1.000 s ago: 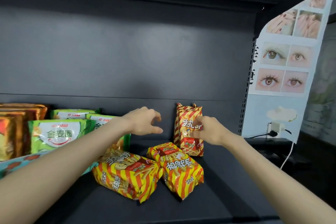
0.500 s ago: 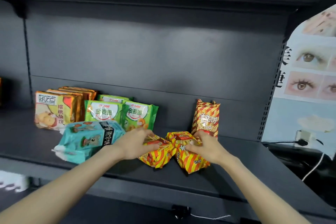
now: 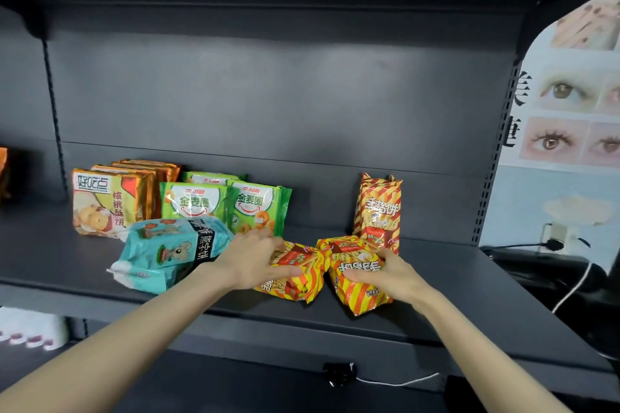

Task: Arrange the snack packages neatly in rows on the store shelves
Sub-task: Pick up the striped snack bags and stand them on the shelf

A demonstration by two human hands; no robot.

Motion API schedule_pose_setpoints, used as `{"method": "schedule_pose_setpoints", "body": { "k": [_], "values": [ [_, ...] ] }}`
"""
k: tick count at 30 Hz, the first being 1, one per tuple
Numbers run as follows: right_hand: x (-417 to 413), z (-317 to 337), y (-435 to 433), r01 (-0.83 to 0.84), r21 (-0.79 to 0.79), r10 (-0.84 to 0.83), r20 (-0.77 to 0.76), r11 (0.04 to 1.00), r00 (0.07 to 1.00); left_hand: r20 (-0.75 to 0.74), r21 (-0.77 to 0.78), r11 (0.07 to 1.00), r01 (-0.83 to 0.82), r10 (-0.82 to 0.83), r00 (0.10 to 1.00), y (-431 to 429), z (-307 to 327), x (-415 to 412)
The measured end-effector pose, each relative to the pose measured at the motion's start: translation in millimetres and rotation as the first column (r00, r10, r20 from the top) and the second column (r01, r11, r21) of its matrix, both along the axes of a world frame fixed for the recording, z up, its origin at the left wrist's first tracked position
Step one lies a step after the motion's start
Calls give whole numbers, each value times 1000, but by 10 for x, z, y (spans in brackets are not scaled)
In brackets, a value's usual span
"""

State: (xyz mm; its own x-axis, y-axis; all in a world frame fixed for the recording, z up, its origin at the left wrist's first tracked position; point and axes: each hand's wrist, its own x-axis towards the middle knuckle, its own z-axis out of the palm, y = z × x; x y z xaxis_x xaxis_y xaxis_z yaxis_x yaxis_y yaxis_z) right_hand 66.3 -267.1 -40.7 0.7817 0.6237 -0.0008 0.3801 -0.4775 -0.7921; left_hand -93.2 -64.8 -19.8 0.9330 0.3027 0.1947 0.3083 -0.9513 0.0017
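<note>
A dark grey metal store shelf point(image 3: 469, 295) fills the frame, its back panel bare. A poster point(image 3: 570, 144) of close-up eyes hangs at the right edge.

At middle left, snack packages stand against the back. There is a row of orange cookie packs point(image 3: 104, 204), one behind the other, and beside it two green ring-snack packs point(image 3: 194, 201), with more behind. A teal bag point(image 3: 167, 251) lies on its side in front of them, tilted and out of line.

At centre right, one upright striped pack point(image 3: 379, 208), red and yellow, stands alone near the back. Just in front of it two more of the same kind lie flat, touching end to end.

The person's left hand point(image 3: 251, 258) is curled over the left lying pack point(image 3: 298, 275), thumb along its near side. The right hand point(image 3: 389, 271) grips the right lying pack point(image 3: 359, 278), thumb on its face and fingers round the far side.

A second ago the right hand was at the upright pack and the left hung open in the air. Both have since dropped onto the flat pair. The standing pack looks placed, and these two seem to be next to be stood up beside it. The teal bag is yet to be straightened.

A small wall plug point(image 3: 553, 245) with a white cable sits at the far right.
</note>
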Motion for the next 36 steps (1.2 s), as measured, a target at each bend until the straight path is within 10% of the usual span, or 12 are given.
{"method": "schedule_pose_setpoints", "body": {
  "k": [36],
  "values": [
    [-120, 308, -526, 175, 416, -263, 165, 892, 950, -236, -303, 952, -47, -27, 971, -179, 297, 197]
  ]
}}
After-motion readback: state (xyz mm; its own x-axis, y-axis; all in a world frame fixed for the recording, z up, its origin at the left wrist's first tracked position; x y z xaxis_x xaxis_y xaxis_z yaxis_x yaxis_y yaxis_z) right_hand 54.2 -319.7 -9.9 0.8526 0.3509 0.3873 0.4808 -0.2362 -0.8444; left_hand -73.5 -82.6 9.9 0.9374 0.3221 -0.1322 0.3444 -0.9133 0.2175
